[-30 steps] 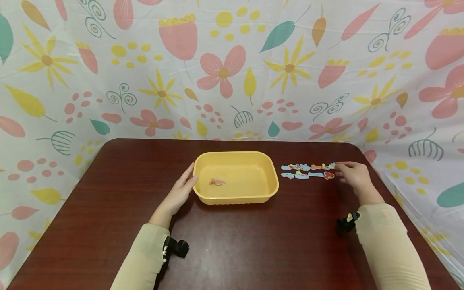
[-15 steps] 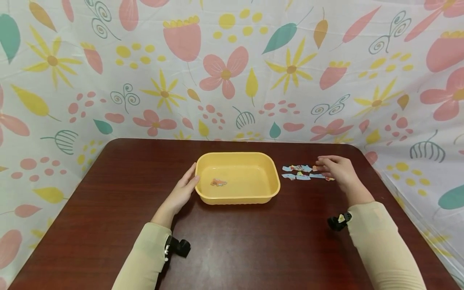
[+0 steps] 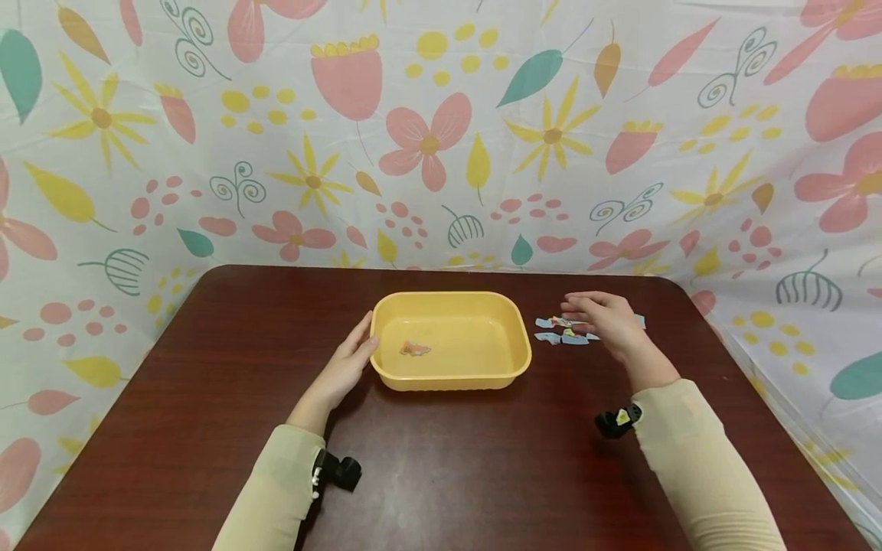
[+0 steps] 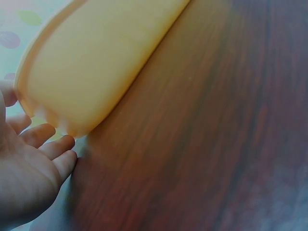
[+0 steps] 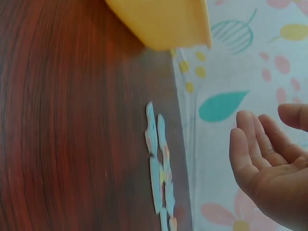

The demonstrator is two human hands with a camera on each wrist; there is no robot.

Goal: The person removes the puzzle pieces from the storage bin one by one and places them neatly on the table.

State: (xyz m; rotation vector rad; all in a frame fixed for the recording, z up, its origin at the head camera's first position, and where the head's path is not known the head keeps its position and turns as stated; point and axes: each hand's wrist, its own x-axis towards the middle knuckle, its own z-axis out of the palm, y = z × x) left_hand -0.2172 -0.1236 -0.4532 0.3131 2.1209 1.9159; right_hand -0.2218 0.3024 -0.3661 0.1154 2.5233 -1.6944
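A yellow plastic basin (image 3: 475, 344) stands on the table, with a small orange printed piece (image 3: 416, 349) lying in its left part. My left hand (image 3: 344, 363) rests against the basin's left end. In the left wrist view its extended fingers (image 4: 60, 147) lie along the outer wall, and the thumb is at the rim. To the right of the basin, two rows of thin, light-blue printed puzzle-like pieces (image 5: 155, 183) lie flat. Over these rows hovers my right hand (image 3: 609, 325), fingers loosely bent and nothing visible in the palm; it hides part of the rows in the head view.
The dark red-brown table (image 3: 441, 474) has its far edge against a white cloth (image 3: 427, 222) printed with flowers and leaves. The same cloth hangs along both sides. Black wrist cameras (image 3: 616, 421) are strapped over the sleeves.
My right hand has moved left along the rows, from their right end toward the middle, baring a light-blue piece at that end. The left hand stays at the basin.
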